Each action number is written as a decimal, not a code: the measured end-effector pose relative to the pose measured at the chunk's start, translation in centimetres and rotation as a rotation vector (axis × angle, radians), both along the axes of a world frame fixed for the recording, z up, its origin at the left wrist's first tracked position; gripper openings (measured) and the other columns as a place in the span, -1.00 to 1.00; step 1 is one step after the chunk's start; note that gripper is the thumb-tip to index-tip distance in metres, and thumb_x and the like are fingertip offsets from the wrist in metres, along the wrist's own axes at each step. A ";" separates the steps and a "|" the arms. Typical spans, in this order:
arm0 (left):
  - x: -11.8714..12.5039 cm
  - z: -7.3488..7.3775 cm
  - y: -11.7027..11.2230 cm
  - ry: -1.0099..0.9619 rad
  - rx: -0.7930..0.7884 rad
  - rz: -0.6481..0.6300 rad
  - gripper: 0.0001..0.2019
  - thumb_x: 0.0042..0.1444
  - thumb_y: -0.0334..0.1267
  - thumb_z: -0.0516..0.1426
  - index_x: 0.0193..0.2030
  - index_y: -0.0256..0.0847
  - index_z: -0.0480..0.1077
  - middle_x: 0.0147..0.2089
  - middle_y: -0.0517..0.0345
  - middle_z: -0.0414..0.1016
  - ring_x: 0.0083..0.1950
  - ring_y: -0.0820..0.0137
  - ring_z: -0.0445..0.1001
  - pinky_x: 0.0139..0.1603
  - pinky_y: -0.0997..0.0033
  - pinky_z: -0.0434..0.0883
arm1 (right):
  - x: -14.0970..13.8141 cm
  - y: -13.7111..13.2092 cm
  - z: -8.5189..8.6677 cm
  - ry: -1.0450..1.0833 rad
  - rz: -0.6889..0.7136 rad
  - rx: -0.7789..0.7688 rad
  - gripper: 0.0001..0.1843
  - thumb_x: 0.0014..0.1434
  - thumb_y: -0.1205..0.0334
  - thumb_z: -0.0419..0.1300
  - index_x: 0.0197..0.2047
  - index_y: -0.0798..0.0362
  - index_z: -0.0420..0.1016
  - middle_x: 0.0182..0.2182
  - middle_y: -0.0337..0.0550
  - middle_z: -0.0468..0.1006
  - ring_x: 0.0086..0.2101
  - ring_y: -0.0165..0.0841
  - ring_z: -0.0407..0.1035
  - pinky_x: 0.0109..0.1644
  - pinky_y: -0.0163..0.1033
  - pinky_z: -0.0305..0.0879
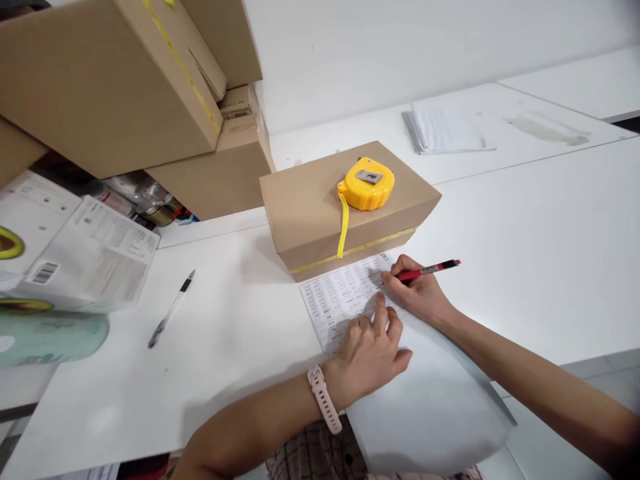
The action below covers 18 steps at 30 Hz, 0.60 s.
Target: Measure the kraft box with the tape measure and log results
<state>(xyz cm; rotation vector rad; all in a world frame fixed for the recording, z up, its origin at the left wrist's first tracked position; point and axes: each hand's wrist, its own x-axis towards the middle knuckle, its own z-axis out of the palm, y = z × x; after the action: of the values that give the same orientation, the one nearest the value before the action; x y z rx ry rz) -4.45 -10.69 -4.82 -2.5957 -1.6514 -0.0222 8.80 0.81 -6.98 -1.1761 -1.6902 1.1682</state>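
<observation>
My right hand (417, 293) grips a red pen (431, 269) with its tip on a printed sheet (340, 293) that lies on the white table (525, 253). My left hand (370, 350), with a pink watch strap at the wrist, rests on the sheet's lower part with its fingers curled down, pressing the paper flat. Just behind the sheet stands a small cardboard box (310, 207) taped in yellow. A yellow tape measure (366, 184) sits on top of it, its strap hanging over the front edge.
A clear ballpoint pen (171, 309) lies to the left on the table. Large cardboard boxes (110, 80) are stacked at the back left, above white printed cartons (80, 253). A stack of papers (443, 130) lies on the far table.
</observation>
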 end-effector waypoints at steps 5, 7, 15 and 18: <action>0.1 0.1 0.0 -0.004 0.010 0.001 -0.42 0.29 0.07 0.08 0.22 -0.41 0.34 0.34 -0.43 0.31 -0.34 0.28 0.57 -0.37 0.30 0.50 | 0.1 -0.1 0.2 -0.050 -0.001 -0.008 -0.68 0.18 0.16 0.26 -0.47 -0.03 0.19 -0.61 -0.38 0.13 -0.55 -0.46 0.03 -0.51 -0.29 0.02; 0.1 0.2 0.0 -0.011 0.019 0.000 -0.43 0.29 0.07 0.08 0.20 -0.41 0.36 0.33 -0.42 0.33 -0.34 0.29 0.57 -0.36 0.30 0.50 | 0.2 0.0 0.1 -0.055 0.011 0.008 -0.68 0.20 0.15 0.24 -0.47 -0.03 0.19 -0.60 -0.37 0.15 -0.55 -0.46 0.05 -0.50 -0.29 0.04; 0.1 0.5 0.3 -0.004 0.017 -0.006 -0.47 0.29 0.05 0.08 0.18 -0.39 0.38 0.29 -0.40 0.38 -0.35 0.30 0.55 -0.40 0.32 0.48 | 0.1 -0.2 -0.1 -0.071 0.056 0.022 -0.63 0.22 0.04 0.25 -0.49 -0.02 0.21 -0.62 -0.36 0.19 -0.57 -0.47 0.06 -0.54 -0.30 0.04; 0.1 0.5 0.3 -0.007 0.013 -0.002 -0.47 0.28 0.03 0.09 0.18 -0.39 0.38 0.29 -0.39 0.39 -0.36 0.30 0.56 -0.40 0.32 0.48 | 0.0 -0.2 -0.2 -0.068 0.052 0.032 -0.64 0.22 0.06 0.25 -0.49 -0.02 0.21 -0.62 -0.36 0.19 -0.57 -0.47 0.06 -0.53 -0.30 0.05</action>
<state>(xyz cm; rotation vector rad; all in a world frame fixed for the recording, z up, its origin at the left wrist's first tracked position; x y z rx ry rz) -4.33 -10.37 -4.36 -2.5910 -1.6453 -0.0418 8.77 0.60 -7.13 -1.1706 -1.7932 1.1398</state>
